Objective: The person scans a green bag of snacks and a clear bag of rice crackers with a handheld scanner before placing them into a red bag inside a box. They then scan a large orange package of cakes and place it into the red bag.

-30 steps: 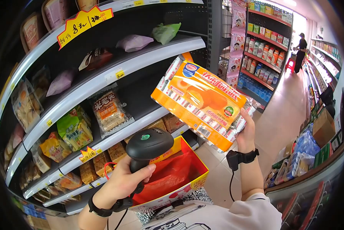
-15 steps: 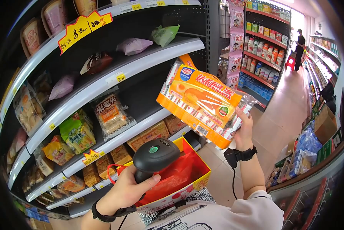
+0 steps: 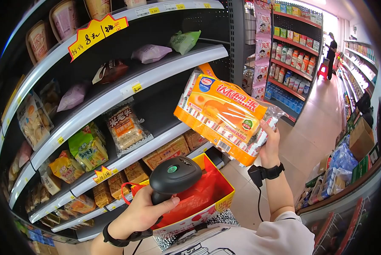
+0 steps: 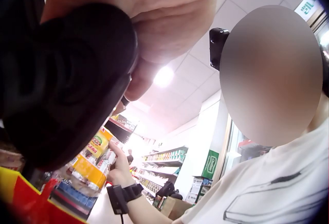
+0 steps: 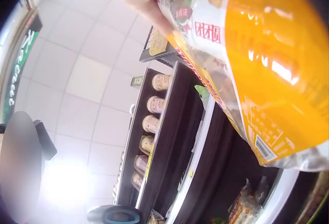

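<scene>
- Fingers of the right hand (image 3: pixel 270 146) are mostly hidden behind the orange snack pack (image 3: pixel 224 112). Only the fingertips show at its lower right edge.
- In the left wrist view the black scanner (image 4: pixel 61 80) is so close that it is just a dark blur, and the left hand (image 3: pixel 141 212) is cut off at the top.
- The small print on the pack is too tiny to read.
- The pack is big and orange with clear ends, red letters and a blue badge in one corner. Little wrapped cakes line its sides, and a white bar code sits near its low edge.
- The right hand grips the pack from below with curled fingers and holds it up in the air, tilted, above the scanner.
- The left hand is wrapped tight round the scanner's handle. The scanner's head has a green dot on top.
- Just behind the scanner is a red and yellow bag (image 3: pixel 218 204), open at the top.
- Beyond both are grey shelves (image 3: pixel 165 66) with snack bags and yellow price tags (image 3: pixel 97 32).
</scene>
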`<state>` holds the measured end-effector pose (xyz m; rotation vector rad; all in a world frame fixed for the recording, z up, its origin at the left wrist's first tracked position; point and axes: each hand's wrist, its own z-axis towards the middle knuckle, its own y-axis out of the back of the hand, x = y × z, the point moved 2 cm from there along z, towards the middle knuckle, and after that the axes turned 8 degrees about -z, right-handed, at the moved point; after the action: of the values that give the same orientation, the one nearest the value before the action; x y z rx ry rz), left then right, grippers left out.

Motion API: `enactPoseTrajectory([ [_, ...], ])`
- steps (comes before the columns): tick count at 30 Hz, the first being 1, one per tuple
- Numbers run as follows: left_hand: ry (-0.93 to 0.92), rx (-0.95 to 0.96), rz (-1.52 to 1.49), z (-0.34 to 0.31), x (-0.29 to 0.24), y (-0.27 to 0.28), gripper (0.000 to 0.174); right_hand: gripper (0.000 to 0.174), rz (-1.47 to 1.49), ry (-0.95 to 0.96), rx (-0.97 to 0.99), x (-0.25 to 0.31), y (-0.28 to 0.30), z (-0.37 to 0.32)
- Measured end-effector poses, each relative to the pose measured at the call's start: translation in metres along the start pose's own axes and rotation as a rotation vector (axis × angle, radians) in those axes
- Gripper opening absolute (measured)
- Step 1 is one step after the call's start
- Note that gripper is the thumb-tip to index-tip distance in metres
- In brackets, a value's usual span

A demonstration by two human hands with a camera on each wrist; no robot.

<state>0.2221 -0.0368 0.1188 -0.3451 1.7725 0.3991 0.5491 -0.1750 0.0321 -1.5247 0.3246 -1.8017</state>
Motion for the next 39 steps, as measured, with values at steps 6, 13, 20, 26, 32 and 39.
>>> enactPoseTrajectory([
  [6,-0.015,-0.052,-0.073,-0.005,-0.001,0.006,0.02,0.042,-0.003,-0.002,0.005,0.003,-0.002,-0.001],
  [13,-0.24,-0.293,-0.311,-0.035,-0.003,0.047,0.032,0.032,-0.069,0.018,0.031,0.008,0.008,0.001],
  [20,-0.257,-0.622,-0.43,-0.068,0.04,0.097,0.031,0.043,-0.187,-0.001,0.197,0.037,0.023,0.002],
  [26,-0.089,-0.601,-0.382,-0.065,0.072,0.106,0.033,0.051,-0.213,-0.078,0.341,0.072,0.037,0.015],
  [32,-0.091,-0.491,-0.403,-0.045,0.074,0.095,0.029,0.059,-0.291,-0.112,0.622,0.069,-0.007,0.018],
  [39,-0.145,-0.505,-0.618,-0.038,0.099,0.107,0.02,0.071,-0.43,-0.163,0.818,0.05,-0.034,0.018],
])
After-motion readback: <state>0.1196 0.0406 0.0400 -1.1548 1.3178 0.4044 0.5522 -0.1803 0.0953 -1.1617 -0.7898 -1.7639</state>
